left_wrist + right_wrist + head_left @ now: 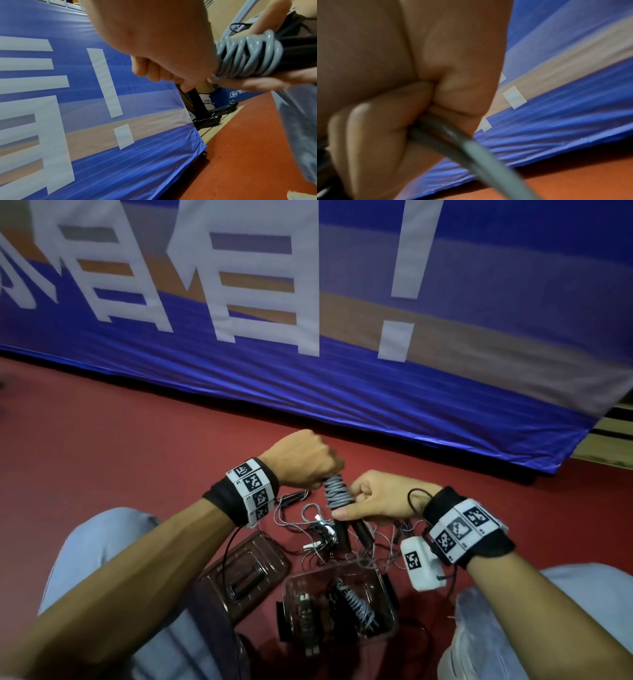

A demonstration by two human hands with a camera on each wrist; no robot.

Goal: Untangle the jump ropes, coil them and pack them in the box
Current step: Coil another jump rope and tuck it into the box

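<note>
Your left hand [303,458], center of head view, is fisted round the top end of the jump rope bundle [337,494]: grey cord wound tight over two black handles [344,534] that stick out below. Your right hand [375,496], just right of it, has fingers curled on the bundle w/ thumb laid across the lowest coils. L wrist cam shows same grey coils [247,56] upper right, handles running off frame edge. R wrist cam is blurry; fingers curled on a grey cord [471,152] running to lower right. Loose tangle of thin ropes [342,529] lies on the red floor [120,440] under both hands. Clear box [342,607], lower center, already holds one coiled rope [358,601]. Its lid [245,573] lies just left of it. Blue banner [308,302] fills the upper frame.
</note>
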